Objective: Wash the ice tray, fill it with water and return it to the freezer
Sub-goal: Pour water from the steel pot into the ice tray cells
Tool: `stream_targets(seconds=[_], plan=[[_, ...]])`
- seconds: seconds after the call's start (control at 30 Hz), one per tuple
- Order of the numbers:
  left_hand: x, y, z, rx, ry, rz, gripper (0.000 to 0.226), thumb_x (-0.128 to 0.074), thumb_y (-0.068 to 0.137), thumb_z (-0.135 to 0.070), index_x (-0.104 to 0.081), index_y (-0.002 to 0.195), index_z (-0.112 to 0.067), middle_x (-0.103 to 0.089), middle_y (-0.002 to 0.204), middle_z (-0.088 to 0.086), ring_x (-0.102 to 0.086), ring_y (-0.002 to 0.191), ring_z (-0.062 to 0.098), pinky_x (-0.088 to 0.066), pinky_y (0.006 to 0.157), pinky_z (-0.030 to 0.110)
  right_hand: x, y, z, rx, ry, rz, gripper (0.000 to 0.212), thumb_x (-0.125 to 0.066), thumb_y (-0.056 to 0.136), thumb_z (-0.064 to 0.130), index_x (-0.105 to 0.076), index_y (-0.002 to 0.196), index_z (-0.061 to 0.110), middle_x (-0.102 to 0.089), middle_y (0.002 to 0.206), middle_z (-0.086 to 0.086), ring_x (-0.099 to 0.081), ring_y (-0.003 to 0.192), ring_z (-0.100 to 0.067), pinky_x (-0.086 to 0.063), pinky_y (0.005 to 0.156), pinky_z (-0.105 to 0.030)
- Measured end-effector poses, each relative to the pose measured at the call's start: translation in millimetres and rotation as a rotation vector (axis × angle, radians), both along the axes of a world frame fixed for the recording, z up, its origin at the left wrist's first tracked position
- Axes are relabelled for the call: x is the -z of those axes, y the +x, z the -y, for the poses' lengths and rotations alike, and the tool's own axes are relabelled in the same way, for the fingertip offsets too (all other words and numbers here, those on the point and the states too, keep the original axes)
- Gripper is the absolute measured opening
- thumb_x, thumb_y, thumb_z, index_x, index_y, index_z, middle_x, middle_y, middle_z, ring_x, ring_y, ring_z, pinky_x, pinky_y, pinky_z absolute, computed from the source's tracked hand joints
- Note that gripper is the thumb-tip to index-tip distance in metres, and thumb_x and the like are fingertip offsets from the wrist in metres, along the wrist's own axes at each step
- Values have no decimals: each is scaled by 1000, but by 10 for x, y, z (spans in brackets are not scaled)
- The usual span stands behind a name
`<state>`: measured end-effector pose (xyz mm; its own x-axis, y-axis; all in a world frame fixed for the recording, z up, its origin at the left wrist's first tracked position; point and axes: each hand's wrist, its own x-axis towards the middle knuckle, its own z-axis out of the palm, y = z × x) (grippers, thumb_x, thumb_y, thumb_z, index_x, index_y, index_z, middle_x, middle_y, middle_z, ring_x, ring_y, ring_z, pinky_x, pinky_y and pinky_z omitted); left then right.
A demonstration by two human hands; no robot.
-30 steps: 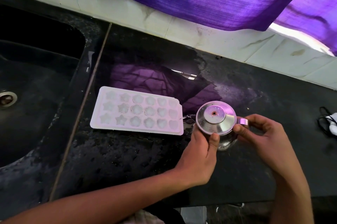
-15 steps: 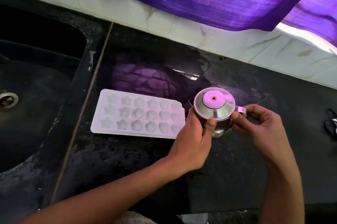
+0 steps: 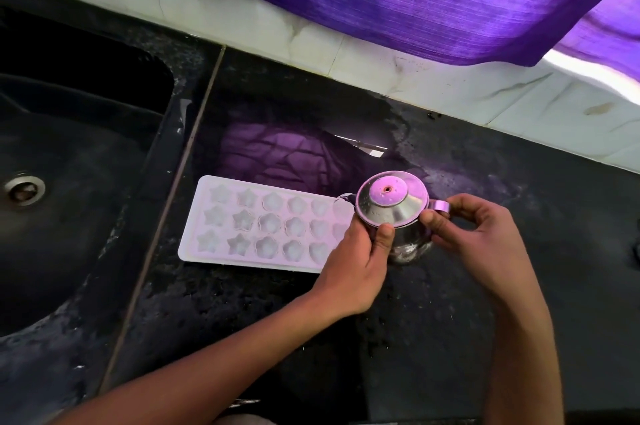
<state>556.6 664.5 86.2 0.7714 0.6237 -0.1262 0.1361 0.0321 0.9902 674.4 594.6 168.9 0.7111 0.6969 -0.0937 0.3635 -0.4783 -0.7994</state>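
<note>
The steel jug [image 3: 398,213], held by the left hand [image 3: 356,262] and the right hand [image 3: 474,237], has moved toward the ice tray [image 3: 263,223]. A second ago it stood clear of the tray's right edge; now its spout reaches over the tray's back right corner, and the left hand covers the tray's near right corner.
</note>
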Motion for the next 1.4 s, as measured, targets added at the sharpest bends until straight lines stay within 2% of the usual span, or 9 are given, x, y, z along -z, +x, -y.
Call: stream_targets(seconds=[0.17,0.3,0.43,0.67,0.9,0.97,1.13,1.27,1.4], plan=[[-2,1,-10,18,-17,-10,49,-28,99,-43,-30,142,-19,-46,142,-4,-44,129,13,-36,103,26,-6,13,-9,-5,-20,16,34,-72,60,40,-67,76,11,-69,80,-18,-60,65,-19,-54,69,-42],[-7,-4,-20,9,-18,-18,48,-28,99,-43,-30,142,-20,-46,141,-6,-43,129,12,-32,97,19,-1,20,-10,-1,-19,9,33,-73,59,41,-67,74,12,-69,77,-17,-61,67,-22,-54,77,-52],[-29,-11,-24,7,-12,-35,48,-28,99,-44,-32,140,-20,-48,139,-5,-45,126,12,-32,91,18,-8,39,-5,-17,-22,21,35,-72,58,44,-67,74,13,-69,74,-13,-63,66,-22,-55,76,-52],[-73,-8,-16,17,-8,-47,50,-27,98,-46,-33,138,-16,-50,138,0,-48,126,19,-39,103,35,-33,56,-4,-29,-12,16,37,-72,56,45,-67,73,14,-69,71,-9,-63,65,-19,-56,75,-52],[-58,-12,-10,-15,13,-23,49,-28,98,-44,-32,139,-18,-49,139,-3,-45,126,12,-33,94,18,-47,59,-15,-51,-9,41,39,-72,54,51,-68,74,17,-71,75,-5,-65,67,-21,-58,76,-51],[-58,-11,-4,-31,27,-20,49,-28,98,-45,-33,139,-19,-49,137,-3,-46,125,12,-33,93,17,-45,76,-13,-59,1,37,36,-73,55,48,-68,73,17,-71,75,-5,-66,69,-21,-58,76,-48],[-95,-16,30,-77,69,-38,51,-27,96,-48,-34,137,-19,-52,135,-1,-50,121,18,-40,96,28,-40,94,8,-71,58,13,30,-73,58,42,-68,73,17,-70,72,-3,-68,66,-16,-59,63,-25],[-149,-37,87,-108,103,-55,53,-27,95,-50,-36,134,-15,-53,131,2,-53,117,21,-43,95,37,-46,86,53,-86,97,-22,23,-73,60,38,-69,72,18,-70,70,1,-67,67,-11,-58,63,-22],[-191,-59,190,-151,112,-67,54,-28,95,-51,-34,134,-15,-53,130,3,-54,115,23,-44,94,39,-56,76,101,-104,93,-32,22,-72,60,37,-69,72,19,-71,72,2,-67,66,-10,-58,62,-21]])
